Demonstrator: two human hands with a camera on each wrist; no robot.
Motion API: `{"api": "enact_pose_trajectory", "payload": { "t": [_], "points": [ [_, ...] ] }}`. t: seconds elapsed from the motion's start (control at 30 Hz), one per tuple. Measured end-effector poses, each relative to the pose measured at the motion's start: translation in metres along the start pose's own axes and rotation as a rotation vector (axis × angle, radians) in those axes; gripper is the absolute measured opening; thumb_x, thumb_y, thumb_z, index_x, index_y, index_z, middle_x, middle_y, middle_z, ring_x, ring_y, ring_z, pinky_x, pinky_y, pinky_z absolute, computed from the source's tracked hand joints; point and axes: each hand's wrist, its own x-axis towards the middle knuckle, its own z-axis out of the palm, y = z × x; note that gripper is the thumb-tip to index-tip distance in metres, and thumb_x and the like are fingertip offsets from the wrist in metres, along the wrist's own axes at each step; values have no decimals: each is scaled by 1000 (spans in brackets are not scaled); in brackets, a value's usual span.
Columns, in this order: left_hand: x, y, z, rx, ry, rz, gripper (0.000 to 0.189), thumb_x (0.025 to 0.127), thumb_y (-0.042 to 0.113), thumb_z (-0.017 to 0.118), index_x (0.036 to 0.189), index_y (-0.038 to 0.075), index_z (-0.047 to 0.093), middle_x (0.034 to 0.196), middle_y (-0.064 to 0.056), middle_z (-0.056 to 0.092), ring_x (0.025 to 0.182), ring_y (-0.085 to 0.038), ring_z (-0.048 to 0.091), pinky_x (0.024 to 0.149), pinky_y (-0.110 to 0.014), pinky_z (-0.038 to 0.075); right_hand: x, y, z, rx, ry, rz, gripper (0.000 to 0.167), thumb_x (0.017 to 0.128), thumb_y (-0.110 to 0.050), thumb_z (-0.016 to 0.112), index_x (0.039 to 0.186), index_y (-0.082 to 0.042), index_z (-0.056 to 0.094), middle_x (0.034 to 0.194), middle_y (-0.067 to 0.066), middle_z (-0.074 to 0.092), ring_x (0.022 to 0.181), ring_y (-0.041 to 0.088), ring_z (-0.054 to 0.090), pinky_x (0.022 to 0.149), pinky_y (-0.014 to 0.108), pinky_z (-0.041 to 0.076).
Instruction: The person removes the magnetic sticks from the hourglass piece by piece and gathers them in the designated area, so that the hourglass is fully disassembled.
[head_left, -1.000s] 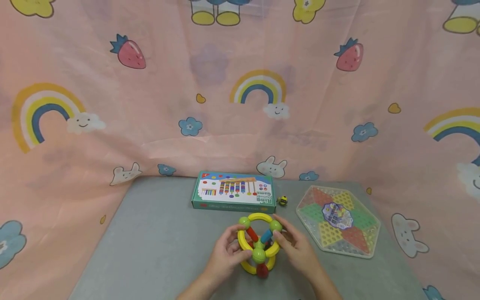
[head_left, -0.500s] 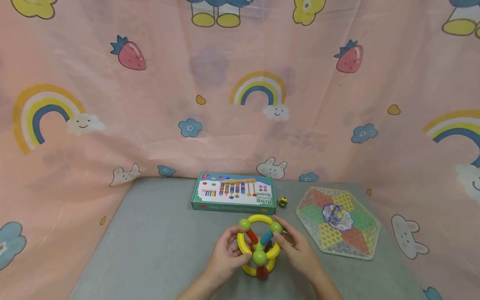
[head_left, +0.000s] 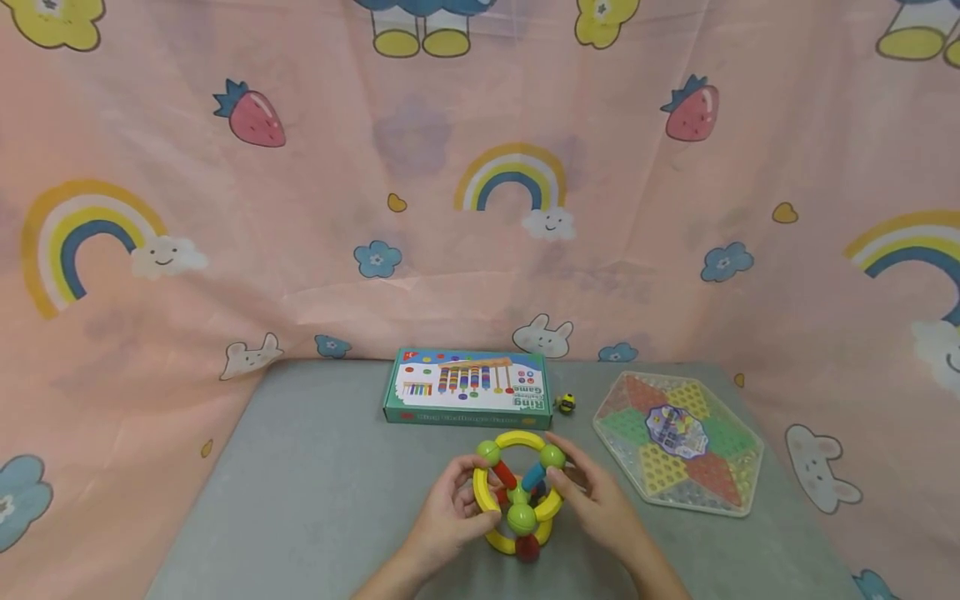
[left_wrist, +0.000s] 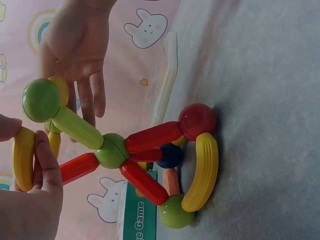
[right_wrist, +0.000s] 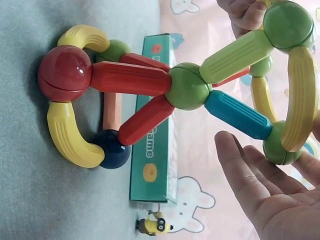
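A magnetic ball-and-stick model stands on the grey table. Yellow curved rods form its upper and lower rings, and straight red, green and blue sticks meet at a middle green ball. My left hand pinches a yellow curved rod of the upper ring between thumb and fingers. On the other side, my right hand holds the upper ring at a green ball, thumb on the near side and fingers behind. In the right wrist view, one fingertip sticks out below the blue stick.
Behind the model lies a green Ring Challenge Game box. A small yellow-and-black figure stands beside the box. To the right lies a hexagonal Chinese checkers board in a clear case. A pink patterned cloth hangs behind the grey table.
The head view has shifted slightly. Both hands keep their hold on the model, whose upper ring has tilted a little toward me, its front green ball sinking lower.
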Motion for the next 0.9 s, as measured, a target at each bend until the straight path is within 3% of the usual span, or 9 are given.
{"api": "enact_pose_trajectory", "payload": {
  "t": [0.27, 0.63, 0.77, 0.9],
  "points": [
    [-1, 2, -1, 21, -37, 5, 56, 83, -8, 69, 131, -1, 43, 127, -26, 52, 102, -17, 64, 85, -23, 56, 0, 1, -2, -5, -10, 2, 48, 102, -39, 59, 147, -28, 50, 152, 6, 51, 126, 36, 59, 101, 56, 50],
    [-7, 9, -4, 17, -135, -20, 55, 86, -2, 71, 136, 0, 46, 144, -26, 44, 109, -21, 65, 86, -26, 57, 1, -1, -1, -16, -10, 4, 48, 102, -41, 58, 147, -25, 51, 151, 7, 51, 129, 39, 57, 100, 55, 51],
    [-12, 9, -8, -2, -112, -8, 58, 87, -5, 70, 140, -2, 47, 144, -24, 37, 102, -21, 66, 85, -27, 58, 1, -1, -2, -13, -8, 4, 49, 102, -40, 58, 147, -23, 51, 151, 8, 51, 128, 39, 58, 100, 55, 51],
    [-17, 7, -16, -41, -70, -15, 63, 86, -5, 73, 144, 0, 47, 144, -21, 35, 109, -27, 67, 90, -30, 57, 1, -1, -2, -6, -11, 5, 47, 102, -38, 58, 147, -24, 51, 151, 8, 52, 126, 39, 59, 99, 55, 51]
  ]
}}
